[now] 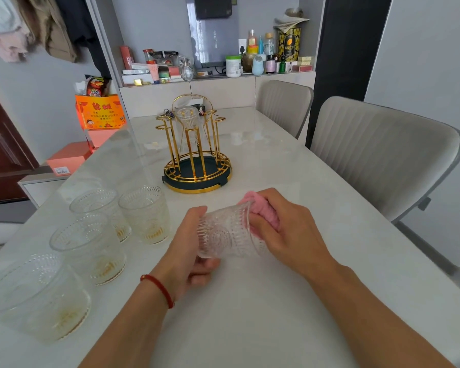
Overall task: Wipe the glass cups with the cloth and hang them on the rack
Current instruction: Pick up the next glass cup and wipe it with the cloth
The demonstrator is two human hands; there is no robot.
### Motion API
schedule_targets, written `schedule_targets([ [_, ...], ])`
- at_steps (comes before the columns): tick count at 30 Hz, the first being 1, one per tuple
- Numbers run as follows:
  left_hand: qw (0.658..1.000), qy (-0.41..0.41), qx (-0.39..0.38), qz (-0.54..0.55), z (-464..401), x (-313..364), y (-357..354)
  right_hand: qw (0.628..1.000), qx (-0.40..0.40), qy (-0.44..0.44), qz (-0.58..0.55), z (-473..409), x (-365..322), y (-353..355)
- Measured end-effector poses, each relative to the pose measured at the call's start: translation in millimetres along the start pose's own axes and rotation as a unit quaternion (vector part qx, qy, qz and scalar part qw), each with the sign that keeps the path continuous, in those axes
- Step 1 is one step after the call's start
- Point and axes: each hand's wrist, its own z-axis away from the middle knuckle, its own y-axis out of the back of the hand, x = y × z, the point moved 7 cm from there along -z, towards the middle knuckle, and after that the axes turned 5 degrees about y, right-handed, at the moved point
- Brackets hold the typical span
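My left hand (190, 251) grips the base of a ribbed glass cup (225, 232), which lies on its side above the table. My right hand (282, 227) holds a pink cloth (262, 208) pushed into the cup's mouth. Several more glass cups stand upright at the left: two further back (144, 213) (98, 205), one in the middle (88, 248) and one nearest me (37, 296). The gold rack (195, 166) with a dark round base stands beyond my hands, and one cup (187, 118) hangs upside down on it.
The white marble table (290, 301) runs away from me. Two grey chairs (383, 152) stand along its right side. A cluttered sideboard (218, 83) is behind the table, and orange boxes (101, 112) sit at the left.
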Motion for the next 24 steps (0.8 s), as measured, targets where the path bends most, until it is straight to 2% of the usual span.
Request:
schedule_targets([
  [3,0.997,-0.052,0.028,0.050,-2,7,-4,0.995,0.054,-0.060,-0.051,1,7,-1],
  [5,0.995,-0.063,0.061,0.049,-3,9,2,0.993,0.032,-0.074,-0.081,2,9,-4],
  [6,0.996,-0.048,0.060,0.043,-2,7,5,0.996,0.012,-0.051,-0.072,2,5,-5],
  [8,1.000,0.005,-0.003,0.007,0,1,6,0.999,-0.018,0.009,-0.039,2,-3,-5],
  [10,0.997,0.040,-0.058,-0.016,2,-1,5,0.999,-0.020,0.032,-0.009,1,-5,-3],
  [13,0.997,0.023,-0.076,0.025,0,2,0,0.999,0.033,-0.019,-0.024,-1,1,-1],
  [16,0.998,-0.031,-0.023,0.054,-2,7,-5,0.993,0.056,-0.075,-0.071,1,12,1],
  [18,0.999,-0.026,0.006,0.038,-2,5,2,0.998,0.012,-0.026,-0.047,0,6,1],
  [21,0.997,0.035,-0.055,-0.036,0,-2,4,0.997,-0.052,0.060,0.023,-1,-4,-3],
  [24,0.994,0.063,-0.084,-0.042,1,-5,4,0.996,-0.010,0.068,0.058,-3,-7,3],
])
